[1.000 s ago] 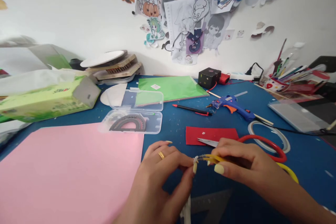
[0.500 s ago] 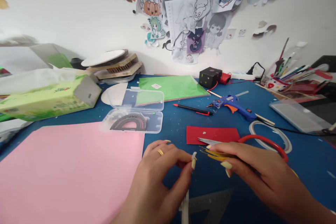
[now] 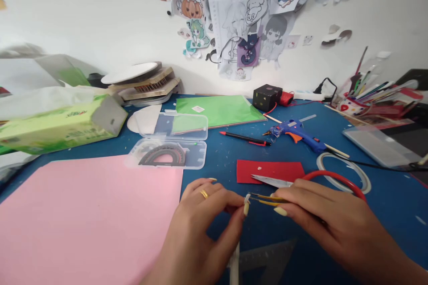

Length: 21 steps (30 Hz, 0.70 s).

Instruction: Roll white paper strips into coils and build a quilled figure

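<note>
Thumb and forefinger of my left hand (image 3: pixel 209 227) pinch a small white piece (image 3: pixel 247 198); its exact kind is too small to make out. A pair of yellow tweezers (image 3: pixel 267 203) is held in my right hand (image 3: pixel 329 213), its thin tips close to the white piece, slightly parted. Whether the tips touch it I cannot tell. Behind the tweezers lie red-handled scissors (image 3: pixel 272 181), their blades over a red sheet (image 3: pixel 267 168). Below my left hand a white strip (image 3: pixel 234 265) runs down toward the bottom edge, beside a clear set square (image 3: pixel 264 258).
Pink sheet (image 3: pixel 90 213) covers the left of the blue table. An open clear case (image 3: pixel 200 156) with a protractor (image 3: pixel 162 153), a pen (image 3: pixel 245 138), a blue glue gun (image 3: pixel 302 136) and a tape ring (image 3: pixel 363 178) lie beyond my hands. A tissue pack (image 3: pixel 63 124) stands left.
My right hand has moved left, bringing the tweezers' tips up to the white piece, and the tips are closer together. The left hand keeps its pinch almost in place.
</note>
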Available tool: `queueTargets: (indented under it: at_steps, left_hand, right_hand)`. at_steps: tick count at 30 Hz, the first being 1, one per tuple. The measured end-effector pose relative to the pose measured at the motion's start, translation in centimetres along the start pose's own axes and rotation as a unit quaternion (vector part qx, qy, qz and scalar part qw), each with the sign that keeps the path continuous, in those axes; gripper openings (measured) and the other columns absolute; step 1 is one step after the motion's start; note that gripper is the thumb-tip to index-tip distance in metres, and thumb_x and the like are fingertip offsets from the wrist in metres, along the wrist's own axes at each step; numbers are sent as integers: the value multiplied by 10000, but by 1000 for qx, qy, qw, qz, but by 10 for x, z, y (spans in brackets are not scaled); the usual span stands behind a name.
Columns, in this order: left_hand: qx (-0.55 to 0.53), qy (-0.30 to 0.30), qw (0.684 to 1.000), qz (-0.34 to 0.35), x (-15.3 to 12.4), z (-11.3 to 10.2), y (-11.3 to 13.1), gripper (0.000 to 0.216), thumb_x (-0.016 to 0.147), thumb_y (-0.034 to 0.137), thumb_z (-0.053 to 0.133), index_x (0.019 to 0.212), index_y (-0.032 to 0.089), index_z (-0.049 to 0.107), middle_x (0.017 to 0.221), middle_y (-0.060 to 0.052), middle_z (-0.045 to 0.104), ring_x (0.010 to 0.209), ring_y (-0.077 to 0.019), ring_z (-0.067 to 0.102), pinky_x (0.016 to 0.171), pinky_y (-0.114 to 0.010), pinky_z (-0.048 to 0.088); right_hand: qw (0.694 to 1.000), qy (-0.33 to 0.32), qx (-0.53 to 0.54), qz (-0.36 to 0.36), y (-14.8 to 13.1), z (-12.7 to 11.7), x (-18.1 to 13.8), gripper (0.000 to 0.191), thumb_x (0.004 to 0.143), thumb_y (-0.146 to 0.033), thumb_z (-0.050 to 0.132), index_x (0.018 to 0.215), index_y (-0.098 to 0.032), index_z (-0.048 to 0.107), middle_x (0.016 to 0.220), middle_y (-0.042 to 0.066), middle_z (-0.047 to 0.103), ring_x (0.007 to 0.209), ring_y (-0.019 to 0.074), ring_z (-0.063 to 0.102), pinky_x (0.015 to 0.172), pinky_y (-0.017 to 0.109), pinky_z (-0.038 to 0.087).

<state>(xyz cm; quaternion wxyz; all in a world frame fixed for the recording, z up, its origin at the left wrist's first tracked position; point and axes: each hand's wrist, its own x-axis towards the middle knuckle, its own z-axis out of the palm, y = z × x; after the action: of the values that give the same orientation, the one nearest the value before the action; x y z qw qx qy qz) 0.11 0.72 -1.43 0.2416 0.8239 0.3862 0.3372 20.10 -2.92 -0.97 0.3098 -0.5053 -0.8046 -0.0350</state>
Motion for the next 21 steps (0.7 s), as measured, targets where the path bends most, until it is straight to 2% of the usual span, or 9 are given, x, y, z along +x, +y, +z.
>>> queueTargets:
  at_steps: [10,17,21]
  left_hand:
    - [1,-10,1000,10,1,-1,2,131,740,117,520,713,225,588,627,42,634,595,-133,575,815,-342,406]
    - [-10,-13,999,-34,0,0,5,140,750,118,515,713,230,590,648,45,633,623,-133,567,874,-363,359]
    - [-1,-24,1000,-19,0,0,5,130,748,128,524,717,232,595,653,39,641,629,-141,573,857,-357,376]
  right_hand:
    - [1000,10,12,-13,-3,-1,2,217,879,-247,415,837,-205,624,766,-29,694,706,86,652,630,151,503]
    - [1000,19,14,-20,-3,-2,3,210,863,-225,434,804,-190,632,746,-13,697,675,101,658,595,158,516]
    - [1000,8,14,-15,-2,-2,1,197,856,-222,445,810,-195,635,753,-14,696,672,103,656,588,166,519]
